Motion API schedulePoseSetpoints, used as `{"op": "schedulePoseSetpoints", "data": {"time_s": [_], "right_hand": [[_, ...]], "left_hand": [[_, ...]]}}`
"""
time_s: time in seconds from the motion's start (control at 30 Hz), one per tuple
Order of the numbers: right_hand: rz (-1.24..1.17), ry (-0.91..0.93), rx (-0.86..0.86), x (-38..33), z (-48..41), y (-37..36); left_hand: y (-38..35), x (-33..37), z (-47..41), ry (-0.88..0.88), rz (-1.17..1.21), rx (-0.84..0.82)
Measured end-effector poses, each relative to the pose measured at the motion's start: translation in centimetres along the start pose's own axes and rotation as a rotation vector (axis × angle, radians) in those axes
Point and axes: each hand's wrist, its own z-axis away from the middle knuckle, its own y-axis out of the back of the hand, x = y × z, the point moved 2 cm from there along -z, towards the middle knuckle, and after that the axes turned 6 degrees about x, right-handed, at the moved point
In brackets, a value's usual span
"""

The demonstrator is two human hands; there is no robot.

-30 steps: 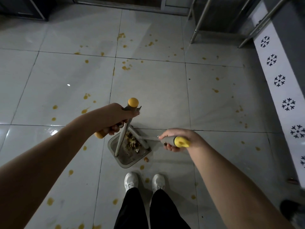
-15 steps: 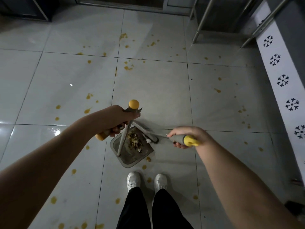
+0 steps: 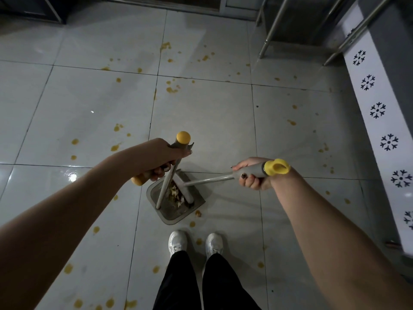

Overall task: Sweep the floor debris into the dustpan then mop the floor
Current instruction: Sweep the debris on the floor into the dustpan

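Gripping with the left hand (image 3: 156, 161) the yellow-capped pole of the dustpan (image 3: 176, 217), fingers curled round it; clasping with the right hand (image 3: 252, 177) the grey, yellow-tipped grip of the broom (image 3: 210, 181). Below and between the hands, set flat on the tiled floor (image 3: 212, 121) just ahead of two white shoes (image 3: 177, 241), holding a heap of debris (image 3: 174, 191) with the broom head (image 3: 186, 193) lying against it inside the pan. All around on the tiles, yellow spots (image 3: 172, 89), two just beside the pan's near-right edge. Farther off, top right, slanting metal legs (image 3: 271, 30); along the right edge, a white panel with dark snowflake marks (image 3: 377, 110).
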Motion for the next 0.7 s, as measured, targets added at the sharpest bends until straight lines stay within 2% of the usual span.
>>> {"op": "schedulePoseSetpoints", "data": {"time_s": [0.2,0.7], "right_hand": [[0.166,0.029,0.127,-0.8,0.9,-1.8],[0.112,0.054,0.252,0.6,0.3,-3.8]], "left_hand": [[-0.2,-0.8,0.2,0.009,-0.006,0.019],[0.4,-3.6,1.6,-0.020,0.037,-0.012]]}}
